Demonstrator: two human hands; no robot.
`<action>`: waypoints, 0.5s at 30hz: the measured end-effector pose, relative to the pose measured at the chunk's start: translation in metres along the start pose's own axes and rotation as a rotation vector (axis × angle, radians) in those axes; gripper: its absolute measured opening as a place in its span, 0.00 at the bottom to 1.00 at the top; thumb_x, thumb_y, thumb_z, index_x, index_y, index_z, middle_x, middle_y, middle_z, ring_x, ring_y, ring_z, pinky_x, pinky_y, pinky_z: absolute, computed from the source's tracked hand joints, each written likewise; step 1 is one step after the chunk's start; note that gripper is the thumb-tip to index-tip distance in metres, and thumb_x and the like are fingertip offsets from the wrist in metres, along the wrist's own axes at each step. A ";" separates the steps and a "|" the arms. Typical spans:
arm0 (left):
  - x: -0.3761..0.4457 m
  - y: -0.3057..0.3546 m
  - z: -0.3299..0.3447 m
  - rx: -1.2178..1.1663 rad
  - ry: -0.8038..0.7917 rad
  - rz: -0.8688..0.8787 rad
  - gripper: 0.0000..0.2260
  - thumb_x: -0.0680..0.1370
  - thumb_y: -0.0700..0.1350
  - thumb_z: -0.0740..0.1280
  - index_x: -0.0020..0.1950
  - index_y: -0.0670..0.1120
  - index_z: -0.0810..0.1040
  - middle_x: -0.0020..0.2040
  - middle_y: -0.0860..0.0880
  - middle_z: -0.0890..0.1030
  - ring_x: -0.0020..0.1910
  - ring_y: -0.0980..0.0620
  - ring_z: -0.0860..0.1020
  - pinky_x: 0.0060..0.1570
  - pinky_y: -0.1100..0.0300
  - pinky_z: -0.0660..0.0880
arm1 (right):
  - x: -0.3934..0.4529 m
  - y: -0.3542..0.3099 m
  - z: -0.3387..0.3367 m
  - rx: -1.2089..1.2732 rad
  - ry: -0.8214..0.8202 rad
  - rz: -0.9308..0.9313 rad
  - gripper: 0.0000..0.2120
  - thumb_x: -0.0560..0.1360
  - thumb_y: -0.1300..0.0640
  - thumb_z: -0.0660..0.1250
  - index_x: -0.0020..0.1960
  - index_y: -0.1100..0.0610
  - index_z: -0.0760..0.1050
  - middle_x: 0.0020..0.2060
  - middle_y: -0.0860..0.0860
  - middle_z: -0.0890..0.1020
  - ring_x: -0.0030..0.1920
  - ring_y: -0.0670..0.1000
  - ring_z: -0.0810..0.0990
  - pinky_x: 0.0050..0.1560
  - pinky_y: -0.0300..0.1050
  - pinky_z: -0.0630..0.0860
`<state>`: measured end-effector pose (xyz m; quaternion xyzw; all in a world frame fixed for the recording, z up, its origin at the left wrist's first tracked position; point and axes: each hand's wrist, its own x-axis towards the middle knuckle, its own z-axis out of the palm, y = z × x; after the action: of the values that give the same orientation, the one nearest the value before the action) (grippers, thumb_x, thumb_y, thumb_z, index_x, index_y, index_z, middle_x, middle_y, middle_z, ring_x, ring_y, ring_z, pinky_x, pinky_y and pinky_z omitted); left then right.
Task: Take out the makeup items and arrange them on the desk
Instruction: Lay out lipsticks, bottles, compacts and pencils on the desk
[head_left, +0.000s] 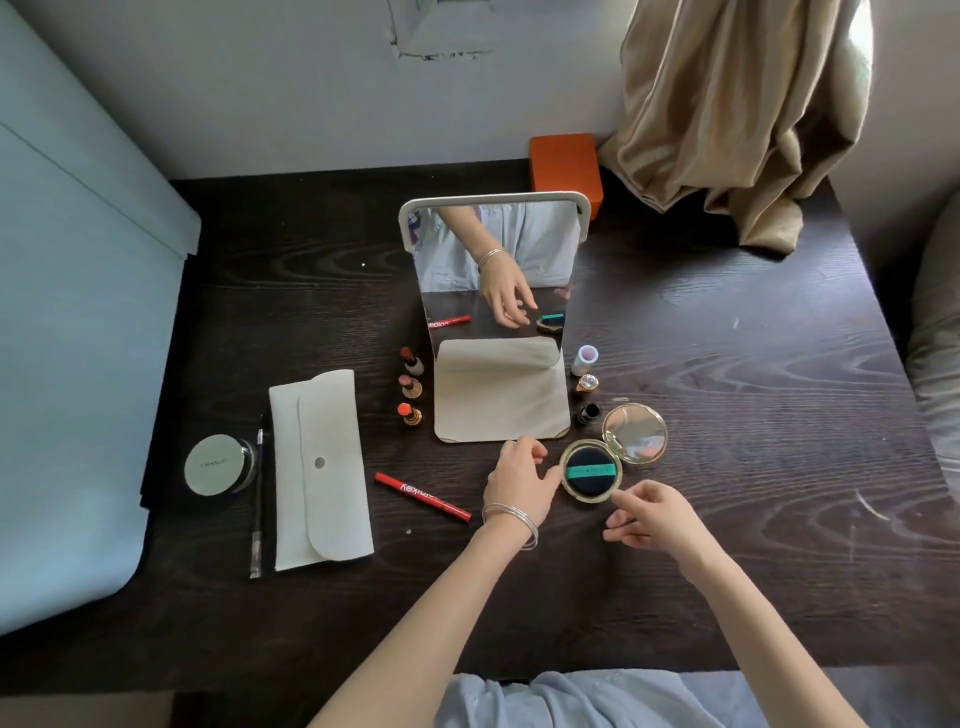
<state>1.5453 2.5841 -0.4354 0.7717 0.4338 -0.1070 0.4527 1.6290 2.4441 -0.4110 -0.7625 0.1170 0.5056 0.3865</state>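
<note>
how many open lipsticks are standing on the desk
3, all in a column left of the mirror base: the far lipstick, the middle lipstick and the near lipstick. The three caps stand apart, right of the base; none seems hidden.

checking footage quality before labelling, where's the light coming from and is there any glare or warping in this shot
Head view: daylight enters from the upper right by the curtain, blown out at that corner; soft sheen on the dark desk at right; the open compact's lid catches a bright reflection; wide-angle lens bows the desk edges; both hands stay sharp, left hand, right hand.
</note>
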 end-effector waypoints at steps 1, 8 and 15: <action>-0.002 -0.005 -0.005 -0.014 0.012 -0.004 0.10 0.75 0.48 0.68 0.55 0.49 0.73 0.56 0.50 0.74 0.48 0.50 0.79 0.45 0.50 0.81 | -0.003 -0.003 0.006 -0.004 -0.040 -0.018 0.07 0.78 0.56 0.64 0.45 0.60 0.70 0.33 0.54 0.82 0.31 0.49 0.84 0.31 0.36 0.76; -0.024 -0.054 -0.057 -0.092 0.152 -0.070 0.08 0.76 0.44 0.67 0.55 0.49 0.74 0.51 0.53 0.74 0.43 0.52 0.80 0.46 0.51 0.81 | -0.016 -0.030 0.081 -0.051 -0.291 -0.202 0.03 0.78 0.59 0.64 0.47 0.58 0.72 0.40 0.54 0.83 0.40 0.50 0.84 0.40 0.37 0.78; -0.045 -0.113 -0.120 -0.111 0.345 -0.213 0.08 0.76 0.42 0.67 0.54 0.48 0.75 0.54 0.50 0.77 0.44 0.52 0.80 0.47 0.54 0.80 | -0.026 -0.051 0.166 -0.233 -0.419 -0.276 0.02 0.76 0.58 0.66 0.49 0.55 0.74 0.48 0.54 0.82 0.49 0.50 0.84 0.52 0.43 0.79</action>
<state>1.4044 2.6779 -0.4106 0.7023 0.5891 0.0035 0.3997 1.5329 2.5908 -0.3957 -0.6892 -0.1295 0.6050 0.3772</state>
